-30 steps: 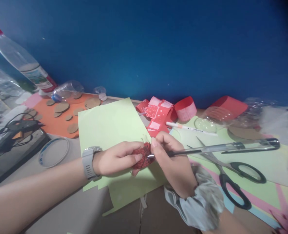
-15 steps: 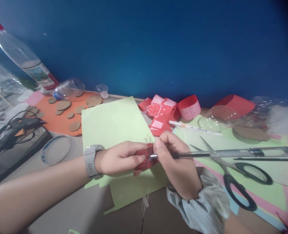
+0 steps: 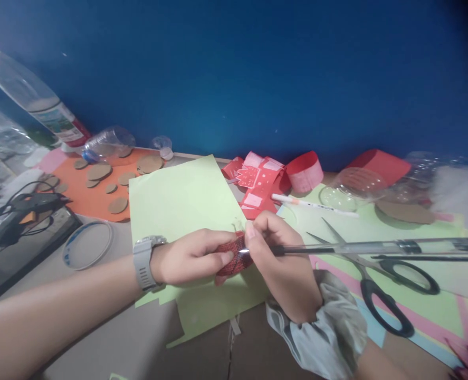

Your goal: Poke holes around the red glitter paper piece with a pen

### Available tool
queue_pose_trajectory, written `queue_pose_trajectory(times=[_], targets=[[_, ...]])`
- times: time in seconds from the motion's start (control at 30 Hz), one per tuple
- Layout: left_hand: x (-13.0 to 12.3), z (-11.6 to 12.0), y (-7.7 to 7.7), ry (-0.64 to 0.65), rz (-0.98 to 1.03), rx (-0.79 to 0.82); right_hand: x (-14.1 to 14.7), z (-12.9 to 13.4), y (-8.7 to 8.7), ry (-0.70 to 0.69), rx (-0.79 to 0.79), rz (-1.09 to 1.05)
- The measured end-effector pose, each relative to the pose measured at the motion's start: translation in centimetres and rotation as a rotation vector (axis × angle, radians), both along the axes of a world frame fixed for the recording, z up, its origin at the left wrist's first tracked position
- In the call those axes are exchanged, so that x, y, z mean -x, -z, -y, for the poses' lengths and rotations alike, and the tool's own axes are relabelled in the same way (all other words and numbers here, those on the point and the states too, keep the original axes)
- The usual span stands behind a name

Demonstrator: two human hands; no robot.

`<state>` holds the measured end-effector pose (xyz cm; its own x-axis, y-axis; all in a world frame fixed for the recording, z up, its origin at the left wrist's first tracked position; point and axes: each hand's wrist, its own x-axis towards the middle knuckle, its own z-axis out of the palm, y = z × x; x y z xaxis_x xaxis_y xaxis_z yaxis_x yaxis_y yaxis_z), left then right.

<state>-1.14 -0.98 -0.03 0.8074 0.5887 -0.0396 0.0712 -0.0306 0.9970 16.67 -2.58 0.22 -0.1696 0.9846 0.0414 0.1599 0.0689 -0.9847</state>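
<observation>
My left hand (image 3: 194, 257), with a grey watch on its wrist, is closed on a small red piece (image 3: 238, 258) with a dark grid-like pattern. Its thumb lies on top, and the fingers partly hide the piece. In my right hand (image 3: 283, 258) is a clear-barrelled pen (image 3: 376, 247), its metal tip touching or just over the red piece. The thumb and index finger pinch near the piece's upper edge; whether they also touch it I cannot tell. Beneath both hands lies a light green sheet (image 3: 182, 195).
Open scissors (image 3: 360, 264) lie right on coloured paper, below a white marker (image 3: 313, 205). Red paper strips (image 3: 263, 182) and a red ring (image 3: 305, 171) sit behind. At left are cardboard discs (image 3: 99, 171) on orange paper, a tape roll (image 3: 109, 248), cables and bottles (image 3: 55, 113).
The whole view has shifted slightly, so everything appears a little further left. Both hands keep their holds on the red piece and the pen, with the pen tip hardly moved on the piece.
</observation>
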Motion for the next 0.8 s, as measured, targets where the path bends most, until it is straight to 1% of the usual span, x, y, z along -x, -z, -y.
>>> queue_pose_trajectory(times=[0.2, 0.4, 0.8], targets=[[-0.08, -0.05, -0.15, 0.003, -0.003, 0.000, 0.04, -0.01, -0.01, -0.004, -0.009, 0.007], [-0.08, -0.05, 0.01, 0.005, -0.005, -0.008, -0.03, 0.05, 0.00, -0.015, -0.004, 0.010], [0.05, -0.08, 0.09, 0.018, -0.011, -0.011, -0.21, 0.01, 0.43, -0.026, 0.000, -0.002]])
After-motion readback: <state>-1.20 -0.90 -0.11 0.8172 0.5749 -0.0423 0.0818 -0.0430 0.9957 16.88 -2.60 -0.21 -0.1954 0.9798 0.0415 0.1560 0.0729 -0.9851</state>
